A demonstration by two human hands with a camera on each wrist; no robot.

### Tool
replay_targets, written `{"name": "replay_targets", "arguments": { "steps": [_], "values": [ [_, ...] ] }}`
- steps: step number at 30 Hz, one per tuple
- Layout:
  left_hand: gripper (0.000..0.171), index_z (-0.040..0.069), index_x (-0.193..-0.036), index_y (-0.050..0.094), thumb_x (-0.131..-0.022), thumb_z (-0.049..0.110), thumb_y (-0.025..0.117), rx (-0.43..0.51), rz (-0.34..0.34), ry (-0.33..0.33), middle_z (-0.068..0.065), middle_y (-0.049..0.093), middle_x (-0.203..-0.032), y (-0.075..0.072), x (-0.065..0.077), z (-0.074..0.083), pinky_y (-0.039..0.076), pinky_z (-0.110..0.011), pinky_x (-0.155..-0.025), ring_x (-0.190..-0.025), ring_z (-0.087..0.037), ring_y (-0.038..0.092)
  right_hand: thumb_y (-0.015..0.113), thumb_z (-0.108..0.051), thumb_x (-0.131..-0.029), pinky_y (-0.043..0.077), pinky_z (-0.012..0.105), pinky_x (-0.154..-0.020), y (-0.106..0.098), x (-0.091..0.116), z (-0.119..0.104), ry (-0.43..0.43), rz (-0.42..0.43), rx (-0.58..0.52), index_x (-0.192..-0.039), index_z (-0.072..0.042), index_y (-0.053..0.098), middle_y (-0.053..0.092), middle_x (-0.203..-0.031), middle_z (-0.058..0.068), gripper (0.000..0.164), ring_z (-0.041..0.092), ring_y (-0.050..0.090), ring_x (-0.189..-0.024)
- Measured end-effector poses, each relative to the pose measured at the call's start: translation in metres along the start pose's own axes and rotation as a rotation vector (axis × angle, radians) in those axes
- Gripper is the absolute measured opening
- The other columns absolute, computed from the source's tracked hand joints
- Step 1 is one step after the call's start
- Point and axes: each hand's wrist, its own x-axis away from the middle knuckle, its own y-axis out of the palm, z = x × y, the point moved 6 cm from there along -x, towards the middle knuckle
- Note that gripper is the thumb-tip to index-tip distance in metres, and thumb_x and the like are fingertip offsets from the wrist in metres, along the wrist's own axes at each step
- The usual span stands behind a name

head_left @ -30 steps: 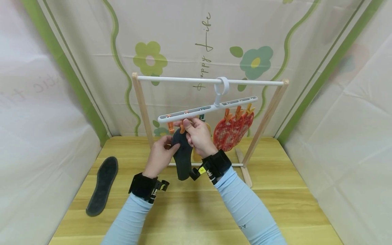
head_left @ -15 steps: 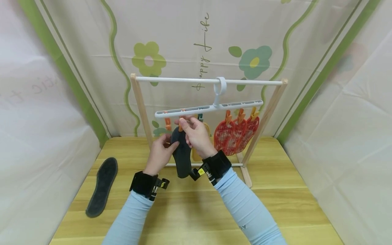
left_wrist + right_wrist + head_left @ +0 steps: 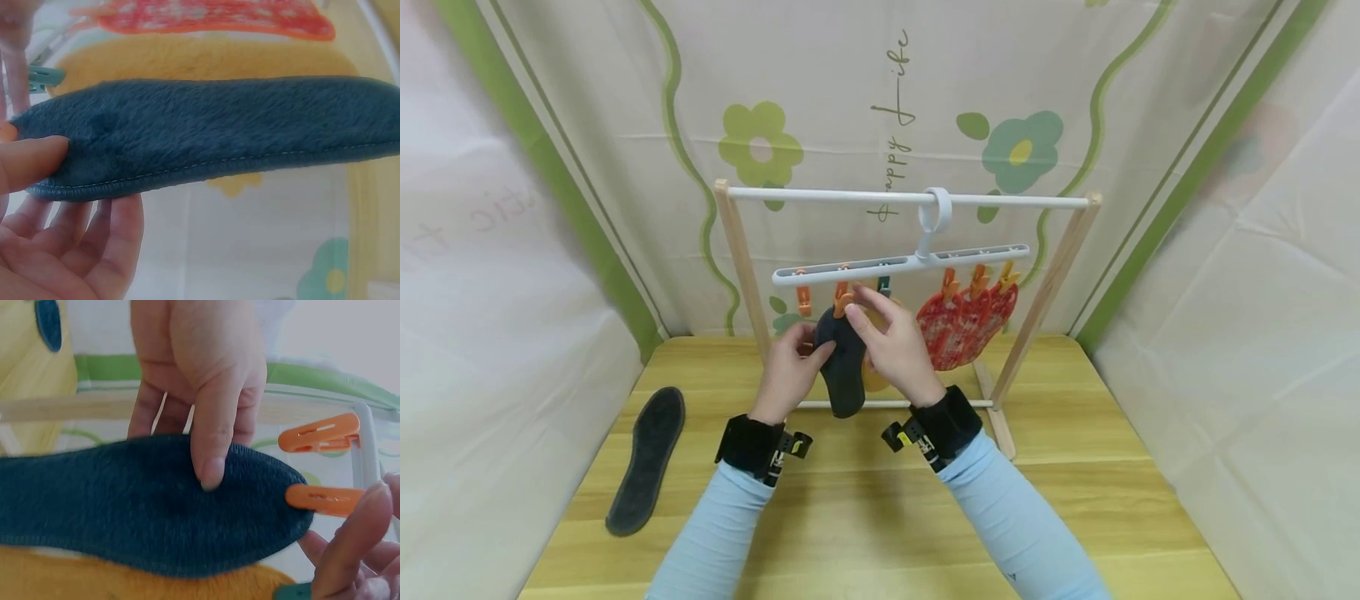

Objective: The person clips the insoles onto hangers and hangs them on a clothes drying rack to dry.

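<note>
A dark blue fleecy insole (image 3: 845, 367) hangs toe-up from an orange clothespin (image 3: 842, 302), which bites its top edge. My left hand (image 3: 786, 371) pinches the insole's side near the top, thumb on the facing surface (image 3: 187, 131) and fingers behind. Beside the clothespin is my right hand (image 3: 895, 342), thumb and forefinger spread apart; in the right wrist view its thumb (image 3: 356, 531) overlaps the clothespin's (image 3: 325, 499) outer end. A white clip hanger (image 3: 895, 265) carries the clothespins. Behind the insole, a yellow insole (image 3: 206, 59) hangs from a green clothespin (image 3: 47, 76).
Several red patterned insoles (image 3: 966, 329) hang at the hanger's right. Another orange clothespin (image 3: 804, 300) dangles at its left end. The hanger hooks over a white rod (image 3: 827, 196) between wooden posts (image 3: 1048, 292). A second dark insole (image 3: 647, 462) lies on the table's left.
My right hand has let go of the orange clothespin and shifted slightly right, its fingers spreading. The insole sits a little higher, still pinched by my left hand. The hanger has swung slightly.
</note>
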Motion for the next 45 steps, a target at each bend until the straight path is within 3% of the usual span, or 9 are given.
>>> {"name": "replay_targets", "arguments": {
  "steps": [8, 13, 15, 20, 22, 29, 34, 40, 45],
  "values": [
    [0.023, 0.004, -0.114, 0.063, -0.096, 0.016, 0.068, 0.016, 0.005, 0.028, -0.011, 0.067, -0.107, -0.001, 0.001, 0.003, 0.056, -0.041, -0.082, -0.091, -0.025, 0.065, 0.058, -0.014, -0.101, 0.042, 0.023, -0.042, -0.018, 0.022, -0.020, -0.054, 0.034, 0.117, -0.140, -0.003, 0.054, 0.061, -0.131, 0.015, 0.040, 0.038, 0.050, -0.045],
    [0.023, 0.004, -0.113, 0.064, -0.095, 0.016, 0.069, 0.027, 0.012, 0.048, -0.010, 0.067, -0.107, -0.002, 0.001, 0.004, 0.056, -0.042, -0.081, -0.091, -0.025, 0.066, 0.059, -0.018, -0.102, 0.042, 0.027, -0.040, -0.033, 0.028, -0.005, -0.086, 0.064, 0.110, -0.137, -0.005, 0.057, 0.067, -0.119, 0.013, 0.038, 0.024, 0.047, -0.040],
    [0.023, 0.004, -0.113, 0.064, -0.095, 0.016, 0.069, 0.027, 0.012, 0.050, -0.010, 0.067, -0.106, -0.002, 0.001, 0.005, 0.056, -0.041, -0.082, -0.091, -0.024, 0.066, 0.059, -0.020, -0.101, 0.042, 0.028, -0.040, -0.040, 0.033, -0.004, -0.089, 0.081, 0.121, -0.135, -0.005, 0.059, 0.070, -0.102, 0.013, 0.037, 0.020, 0.047, -0.039],
    [0.026, 0.003, -0.115, 0.063, -0.095, 0.018, 0.070, 0.044, 0.012, 0.042, -0.010, 0.066, -0.107, -0.002, 0.000, 0.004, 0.056, -0.040, -0.081, -0.091, -0.025, 0.065, 0.060, -0.027, -0.101, 0.038, 0.028, -0.040, -0.056, 0.043, -0.001, -0.100, 0.116, 0.198, -0.132, -0.008, 0.062, 0.070, -0.098, 0.013, 0.036, 0.013, 0.049, -0.045],
    [0.026, 0.003, -0.115, 0.063, -0.095, 0.018, 0.069, 0.054, 0.014, 0.030, -0.011, 0.066, -0.107, -0.003, 0.000, 0.003, 0.056, -0.041, -0.082, -0.092, -0.025, 0.065, 0.059, -0.030, -0.101, 0.038, 0.029, -0.039, -0.061, 0.047, 0.003, -0.091, 0.119, 0.215, -0.132, -0.011, 0.062, 0.069, -0.108, 0.008, 0.037, 0.015, 0.049, -0.045],
    [0.028, 0.003, -0.117, 0.061, -0.095, 0.019, 0.069, 0.051, 0.013, 0.004, -0.011, 0.065, -0.110, -0.004, 0.001, 0.001, 0.055, -0.041, -0.085, -0.096, -0.026, 0.064, 0.058, -0.032, -0.101, 0.045, 0.032, -0.040, -0.074, 0.060, 0.020, -0.032, 0.109, 0.215, -0.133, -0.014, 0.061, 0.058, -0.063, 0.007, 0.036, 0.025, 0.051, -0.042],
    [0.029, 0.002, -0.119, 0.061, -0.095, 0.017, 0.069, 0.050, 0.005, 0.000, -0.013, 0.065, -0.111, -0.005, 0.001, -0.001, 0.054, -0.042, -0.087, -0.098, -0.027, 0.064, 0.058, -0.023, -0.102, 0.041, 0.029, -0.040, -0.079, 0.068, 0.025, 0.014, 0.114, 0.232, -0.133, -0.008, 0.060, 0.059, -0.068, 0.008, 0.035, 0.020, 0.049, -0.041],
    [0.030, 0.002, -0.118, 0.061, -0.094, 0.017, 0.070, 0.040, -0.015, -0.026, -0.014, 0.065, -0.112, -0.005, 0.002, -0.004, 0.056, -0.042, -0.083, -0.095, -0.028, 0.066, 0.057, -0.014, -0.102, 0.036, 0.026, -0.039, -0.082, 0.078, 0.032, 0.043, 0.106, 0.218, -0.133, -0.001, 0.058, 0.058, -0.064, 0.019, 0.034, 0.016, 0.044, -0.038],
    [0.032, 0.003, -0.122, 0.061, -0.094, 0.017, 0.070, 0.030, -0.037, -0.052, -0.013, 0.065, -0.115, -0.005, 0.004, -0.005, 0.056, -0.042, -0.083, -0.096, -0.028, 0.066, 0.059, -0.024, -0.102, 0.041, 0.029, -0.039, -0.091, 0.086, 0.053, 0.065, 0.122, 0.216, -0.131, -0.011, 0.061, 0.065, -0.081, 0.009, 0.033, 0.017, 0.047, -0.039]
  ]
}}
